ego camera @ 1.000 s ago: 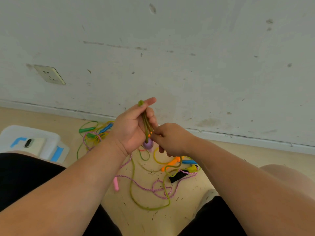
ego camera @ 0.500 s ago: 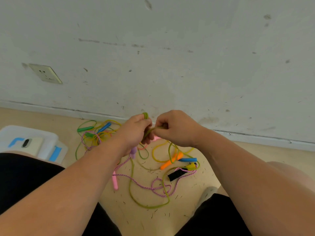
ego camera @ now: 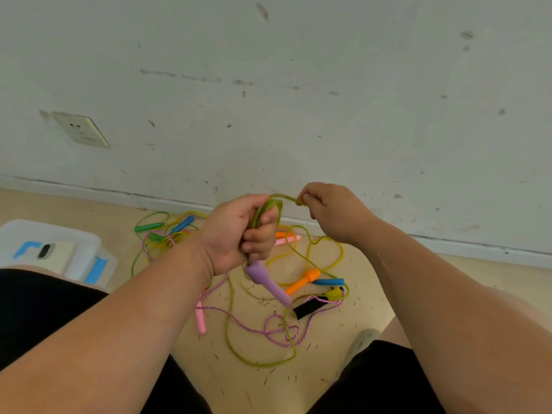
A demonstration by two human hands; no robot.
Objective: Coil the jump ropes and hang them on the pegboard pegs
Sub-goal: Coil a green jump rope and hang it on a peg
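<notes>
My left hand grips a bundle of olive-green rope loops, and a purple handle hangs below its fist. My right hand pinches a strand of the same green rope and holds it out to the right at fist height. The rest of the green rope trails in a big loop on the floor between my knees. Other jump ropes lie tangled on the floor: a pink speckled rope with a pink handle, orange, blue and green handles. No pegboard is in view.
A white wall with a socket rises just behind the ropes. At the left stands a white plastic box with a phone lying on it. My legs in black shorts frame the floor on both sides.
My hands have drawn apart: the right hand has pulled a green strand out to the right. The purple handle now hangs in plain sight below my left fist.
</notes>
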